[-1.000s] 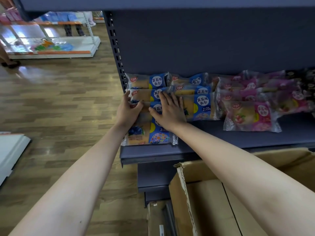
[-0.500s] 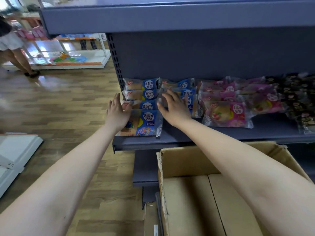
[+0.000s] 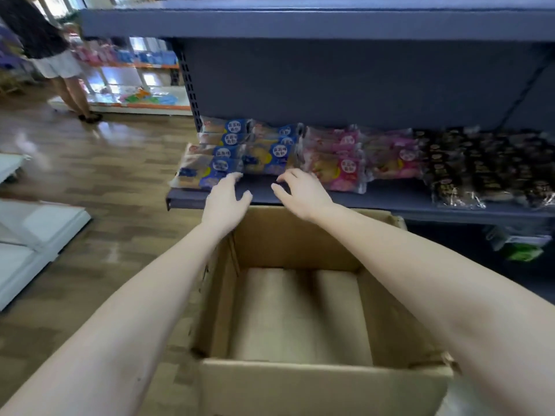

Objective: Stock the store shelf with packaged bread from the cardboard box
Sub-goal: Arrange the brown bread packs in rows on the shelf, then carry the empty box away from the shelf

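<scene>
left hand (image 3: 226, 202) loose, holding nothing, by blue bread packs (image 3: 207, 174) at front-left corner of shelf (image 3: 390, 197) | right hand (image 3: 303, 193) same, over front edge | cardboard box (image 3: 324, 384) underneath

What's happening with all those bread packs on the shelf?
A person is filling a store shelf with packaged bread. Both the left hand and the right hand are empty, held at the shelf's front edge above the cardboard box. No bread shows inside the box. On the shelf, blue bread packs lie at the left, pink packs in the middle and dark packs at the right.
</scene>
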### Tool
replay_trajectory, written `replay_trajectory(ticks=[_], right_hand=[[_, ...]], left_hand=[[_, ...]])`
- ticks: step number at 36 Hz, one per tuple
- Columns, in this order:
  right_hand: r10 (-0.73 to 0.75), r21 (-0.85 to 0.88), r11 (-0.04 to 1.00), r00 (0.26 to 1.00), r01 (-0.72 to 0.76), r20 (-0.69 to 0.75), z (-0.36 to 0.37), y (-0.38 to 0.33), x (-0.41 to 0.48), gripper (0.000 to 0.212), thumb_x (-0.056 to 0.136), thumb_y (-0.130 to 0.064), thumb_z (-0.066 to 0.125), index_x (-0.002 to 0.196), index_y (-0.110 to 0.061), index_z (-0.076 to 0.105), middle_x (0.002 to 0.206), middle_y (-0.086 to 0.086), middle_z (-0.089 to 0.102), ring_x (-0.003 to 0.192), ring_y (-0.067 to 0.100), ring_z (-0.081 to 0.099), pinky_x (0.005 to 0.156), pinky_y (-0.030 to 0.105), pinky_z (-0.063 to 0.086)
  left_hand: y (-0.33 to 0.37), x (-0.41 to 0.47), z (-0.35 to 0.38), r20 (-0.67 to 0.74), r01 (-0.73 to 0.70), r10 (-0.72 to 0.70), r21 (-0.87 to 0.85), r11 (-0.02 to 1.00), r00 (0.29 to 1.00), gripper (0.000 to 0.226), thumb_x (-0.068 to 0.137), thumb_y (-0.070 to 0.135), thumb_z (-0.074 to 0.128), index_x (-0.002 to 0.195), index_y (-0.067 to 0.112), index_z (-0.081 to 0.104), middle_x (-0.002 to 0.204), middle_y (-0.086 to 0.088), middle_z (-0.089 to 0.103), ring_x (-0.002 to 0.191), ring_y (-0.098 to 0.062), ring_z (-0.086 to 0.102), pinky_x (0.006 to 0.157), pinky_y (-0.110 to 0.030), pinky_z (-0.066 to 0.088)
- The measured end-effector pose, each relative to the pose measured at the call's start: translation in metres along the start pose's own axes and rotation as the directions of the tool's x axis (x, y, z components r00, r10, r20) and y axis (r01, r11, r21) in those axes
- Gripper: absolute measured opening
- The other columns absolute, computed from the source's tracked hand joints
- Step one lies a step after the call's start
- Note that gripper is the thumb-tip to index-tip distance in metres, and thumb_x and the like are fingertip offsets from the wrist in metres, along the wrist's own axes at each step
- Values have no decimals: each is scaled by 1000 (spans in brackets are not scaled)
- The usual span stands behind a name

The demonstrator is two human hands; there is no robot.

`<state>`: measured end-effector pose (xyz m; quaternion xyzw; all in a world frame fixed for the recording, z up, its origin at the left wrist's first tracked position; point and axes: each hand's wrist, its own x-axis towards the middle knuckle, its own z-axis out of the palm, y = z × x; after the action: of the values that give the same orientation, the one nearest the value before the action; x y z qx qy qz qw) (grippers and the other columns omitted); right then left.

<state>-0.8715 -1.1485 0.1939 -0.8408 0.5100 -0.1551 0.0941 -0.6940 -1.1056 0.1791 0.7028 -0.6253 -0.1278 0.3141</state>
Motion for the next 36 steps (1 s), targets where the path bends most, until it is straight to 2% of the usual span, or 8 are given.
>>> replay_trajectory(ticks=[4,7,10,18,21,28,36], right_hand=[[48,-17,999,996,-47,70,-7,30,-40,49,100,-46,31,136,-16,47,148,6,37,135,25,35,115,46,16],[75,-18,997,994,-73,80,-15,49,-59,50,100,-47,32,136,-16,47,149,5,36,136,25,34,115,45,16],[85,4,996,994,-85,68,-22,59,-70,50,100,-47,33,136,-17,46,149,4,36,136,23,35,115,43,18],[130,42,990,983,-137,129,-12,73,-99,52,99,-46,35,141,-16,40,151,4,33,135,22,38,111,37,33],[148,45,987,977,-157,152,-4,79,-104,50,99,-46,36,140,-17,42,147,3,38,129,21,45,103,35,40],[150,54,986,975,-160,162,10,82,-99,44,99,-43,40,136,-21,46,143,1,43,127,19,46,102,34,43],[-6,105,994,988,-10,153,19,70,-75,42,96,-40,48,134,-24,47,139,-2,48,127,16,46,102,32,41]], left_hand=[[18,-39,27,79,2,-5,33,999,997,46,94,29,52,137,17,45,139,-5,50,128,-24,46,107,-39,38],[29,-57,44,226,37,-57,90,995,972,48,93,33,52,138,17,44,140,-7,50,128,-25,46,107,-41,38],[37,-69,57,375,87,-148,175,981,915,52,93,38,51,140,16,42,141,-11,47,128,-28,45,107,-40,38],[34,-95,94,589,85,-287,347,934,755,58,94,45,49,143,15,38,144,-11,45,130,-29,44,107,-37,37],[34,-96,103,630,52,-291,369,928,720,57,95,41,48,143,13,37,145,-10,44,133,-28,41,108,-32,34],[28,-85,116,661,35,-292,373,927,691,57,94,42,47,144,14,38,145,-10,44,132,-29,42,108,-34,35],[19,-74,107,643,68,-325,391,918,694,59,94,45,49,143,15,38,145,-11,44,131,-30,43,108,-39,37]])
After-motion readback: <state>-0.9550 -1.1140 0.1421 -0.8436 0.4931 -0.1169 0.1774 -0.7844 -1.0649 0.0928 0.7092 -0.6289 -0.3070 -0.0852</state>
